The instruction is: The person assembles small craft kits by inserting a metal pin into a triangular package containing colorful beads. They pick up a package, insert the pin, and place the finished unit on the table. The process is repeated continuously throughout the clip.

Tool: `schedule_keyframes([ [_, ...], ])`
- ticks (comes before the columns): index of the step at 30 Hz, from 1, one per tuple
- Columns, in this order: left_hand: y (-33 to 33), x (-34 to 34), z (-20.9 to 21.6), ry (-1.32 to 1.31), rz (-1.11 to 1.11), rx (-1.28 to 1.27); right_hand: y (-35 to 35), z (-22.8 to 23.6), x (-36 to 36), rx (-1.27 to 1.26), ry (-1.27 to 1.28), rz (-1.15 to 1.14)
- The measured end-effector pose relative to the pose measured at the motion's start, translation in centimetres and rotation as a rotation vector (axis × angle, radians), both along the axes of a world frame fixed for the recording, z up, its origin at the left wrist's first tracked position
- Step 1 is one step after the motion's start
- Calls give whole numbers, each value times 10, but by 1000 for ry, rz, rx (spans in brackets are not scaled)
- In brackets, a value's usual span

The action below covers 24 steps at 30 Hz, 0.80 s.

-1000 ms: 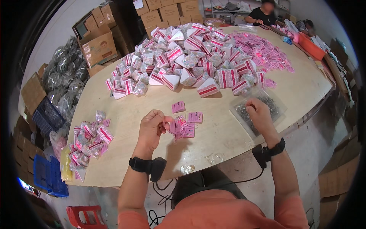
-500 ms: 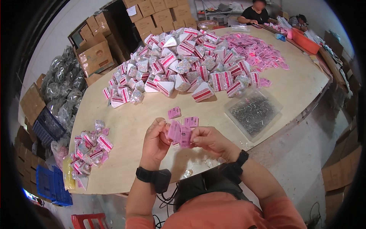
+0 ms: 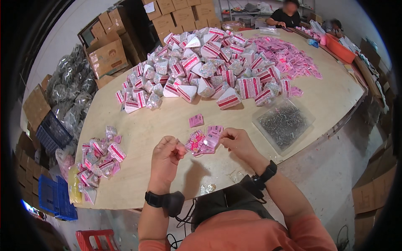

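Note:
Between my hands a small pile of pink cards (image 3: 211, 138) lies on the table, with a bright pink and yellow piece (image 3: 195, 144) among them. My left hand (image 3: 168, 149) hovers left of the pile, thumb and fingers pinched; anything in them is too small to make out. On the other side my right hand (image 3: 234, 141) is closed too, its fingertips beside the cards' right edge, and what it may hold cannot be seen. One separate pink card (image 3: 196, 120) rests just beyond the pile.
A large heap of bagged cake-slice-shaped pieces (image 3: 201, 69) covers the far table, beside spread pink cards (image 3: 289, 56). A clear tray of small metal pieces (image 3: 282, 127) stands right. More bagged pieces (image 3: 100, 157) lie left. Across the table sits another person (image 3: 284, 16).
The pink cards I held up between both hands are now down on the table. My hands have moved apart, left hand leftward and right hand slightly to the right.

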<state>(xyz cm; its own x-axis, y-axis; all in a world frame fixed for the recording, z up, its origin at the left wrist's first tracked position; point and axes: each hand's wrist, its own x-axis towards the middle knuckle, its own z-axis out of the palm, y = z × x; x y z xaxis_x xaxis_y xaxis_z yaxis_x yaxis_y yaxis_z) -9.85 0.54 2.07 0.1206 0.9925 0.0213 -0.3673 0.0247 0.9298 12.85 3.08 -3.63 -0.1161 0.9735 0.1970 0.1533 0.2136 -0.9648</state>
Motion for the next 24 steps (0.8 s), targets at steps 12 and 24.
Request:
schedule_keyframes([
  [12, -15, 43, -2, 82, 13, -60, -43, 48, -25, 414, 12, -47],
  [24, -17, 46, -1, 118, 11, -53, -42, 48, -26, 442, 11, -45],
])
